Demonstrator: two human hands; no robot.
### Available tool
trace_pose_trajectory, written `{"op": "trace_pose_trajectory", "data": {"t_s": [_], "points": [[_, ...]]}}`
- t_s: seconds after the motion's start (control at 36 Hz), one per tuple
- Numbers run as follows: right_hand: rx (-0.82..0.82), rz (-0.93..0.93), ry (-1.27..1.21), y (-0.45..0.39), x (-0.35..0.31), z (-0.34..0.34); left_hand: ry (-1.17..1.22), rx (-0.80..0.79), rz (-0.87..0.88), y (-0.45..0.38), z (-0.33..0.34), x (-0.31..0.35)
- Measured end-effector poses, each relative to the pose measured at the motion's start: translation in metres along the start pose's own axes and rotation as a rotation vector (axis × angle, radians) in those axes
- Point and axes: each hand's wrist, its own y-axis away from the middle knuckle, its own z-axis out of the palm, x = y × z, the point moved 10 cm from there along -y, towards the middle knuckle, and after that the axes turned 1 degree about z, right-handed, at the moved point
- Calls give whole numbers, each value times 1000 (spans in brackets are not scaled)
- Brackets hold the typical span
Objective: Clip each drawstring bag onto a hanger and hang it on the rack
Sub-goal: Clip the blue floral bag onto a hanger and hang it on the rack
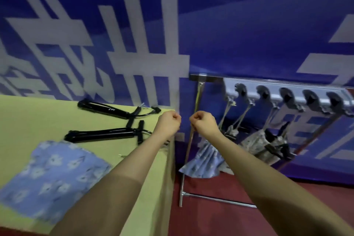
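Observation:
My left hand [169, 121] and my right hand [203, 121] are both clenched into fists, side by side, raised past the table's far right corner; nothing shows in either. A blue floral drawstring bag [51, 174] lies flat on the yellow-green table [38, 119] at the near left. Two black clip hangers [107, 110] [103, 134] lie on the table beyond it. To the right stands the metal rack [197, 90], its top bar carrying a grey holder with several hooks [287, 97]. Hung bags dangle below: a blue floral one [206, 161] and a grey patterned one [256, 143].
A blue banner with large white characters [134, 44] fills the background. The rack's foot bar [216, 199] runs along the dark red floor [220, 220] just right of the table edge.

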Motion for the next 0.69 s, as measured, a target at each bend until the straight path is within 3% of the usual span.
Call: {"op": "trace_pose_trajectory", "data": {"t_s": [0.33,0.69], "points": [[-228,-61,13,25,-71,198,-18,95,-110,31,-153,-141],[-554,-80,359,50,-36,338,-176,-22,-289,68,-170,-258]]}}
